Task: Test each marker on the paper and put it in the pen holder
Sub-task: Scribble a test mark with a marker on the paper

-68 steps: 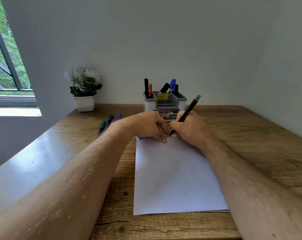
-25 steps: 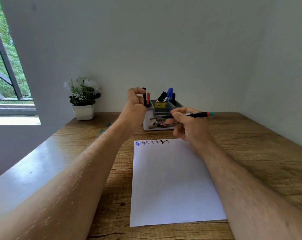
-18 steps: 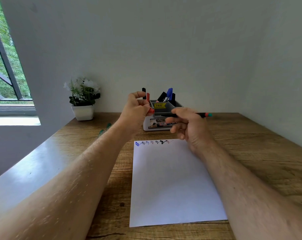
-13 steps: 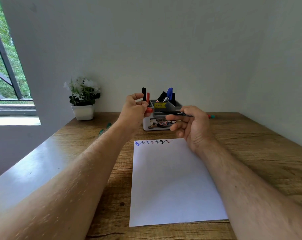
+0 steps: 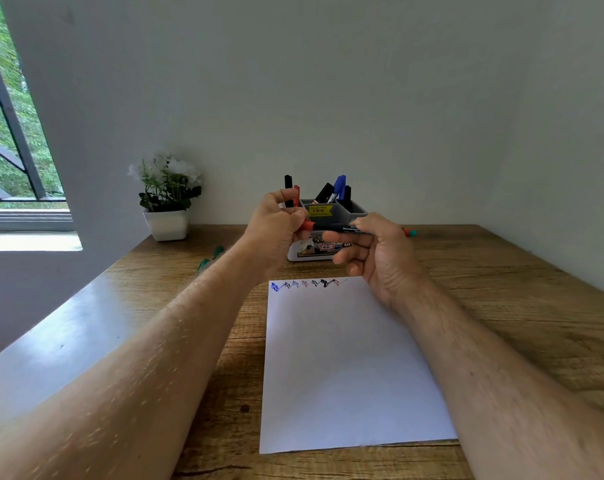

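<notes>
My right hand (image 5: 380, 251) grips a black marker (image 5: 338, 228) held level above the table, its green and red end (image 5: 410, 232) sticking out to the right. My left hand (image 5: 276, 223) pinches the red cap (image 5: 307, 225), which meets the marker's left end. Behind both hands stands the grey pen holder (image 5: 354, 210) with several markers in it. The white paper (image 5: 342, 362) lies in front, with a row of coloured scribbles (image 5: 307, 284) along its top edge.
Two green markers (image 5: 210, 257) lie on the wooden table (image 5: 501, 306) to the left of my left arm. A white pot with a flowering plant (image 5: 167, 199) stands at the back left by the wall. A window is at far left.
The right hand lifted the marker off the paper and turned it level. The left hand rose with the red cap and brought it to the marker's left end.
</notes>
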### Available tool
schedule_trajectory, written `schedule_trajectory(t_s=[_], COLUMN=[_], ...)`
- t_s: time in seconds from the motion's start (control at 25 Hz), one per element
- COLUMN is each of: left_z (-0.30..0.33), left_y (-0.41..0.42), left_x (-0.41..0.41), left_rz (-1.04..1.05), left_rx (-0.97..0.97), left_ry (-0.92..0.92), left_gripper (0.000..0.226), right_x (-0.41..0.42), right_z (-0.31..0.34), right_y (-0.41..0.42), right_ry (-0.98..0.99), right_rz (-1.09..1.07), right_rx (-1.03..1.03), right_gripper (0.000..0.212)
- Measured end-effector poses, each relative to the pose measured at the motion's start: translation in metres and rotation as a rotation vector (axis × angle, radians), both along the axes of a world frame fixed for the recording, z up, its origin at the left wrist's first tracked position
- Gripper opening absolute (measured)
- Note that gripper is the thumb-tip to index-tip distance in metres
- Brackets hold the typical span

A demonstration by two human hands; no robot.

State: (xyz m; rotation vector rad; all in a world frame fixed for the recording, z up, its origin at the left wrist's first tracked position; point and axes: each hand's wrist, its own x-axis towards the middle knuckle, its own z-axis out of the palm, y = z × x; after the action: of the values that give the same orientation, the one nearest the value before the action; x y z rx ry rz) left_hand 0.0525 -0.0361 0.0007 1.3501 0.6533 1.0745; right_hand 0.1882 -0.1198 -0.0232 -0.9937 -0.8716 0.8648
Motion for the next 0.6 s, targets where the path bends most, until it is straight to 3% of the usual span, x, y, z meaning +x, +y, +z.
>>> schedule_trajectory(t_s=[0.2, 0.48, 0.6], left_z=[-0.002, -0.007, -0.007], left_y=[0.005, 0.009, 0.011], left_x=[-0.008, -0.009, -0.012], left_rz=[0.013, 0.06, 0.099], left_rx=[-0.052, -0.17, -0.16], left_ry=[-0.131, -0.266, -0.257], left_gripper=[0.034, 0.04, 0.029], right_x=[0.0, 0.0, -0.001], right_z=[0.003, 0.001, -0.001], right_y=[-0.001, -0.001, 0.002], right_ry=[-0.03, -0.06, -0.156], right_rz=[0.016, 0.046, -0.002], right_rx=[-0.007, -0.019, -0.039], right_gripper=[0.006, 0.024, 0.016])
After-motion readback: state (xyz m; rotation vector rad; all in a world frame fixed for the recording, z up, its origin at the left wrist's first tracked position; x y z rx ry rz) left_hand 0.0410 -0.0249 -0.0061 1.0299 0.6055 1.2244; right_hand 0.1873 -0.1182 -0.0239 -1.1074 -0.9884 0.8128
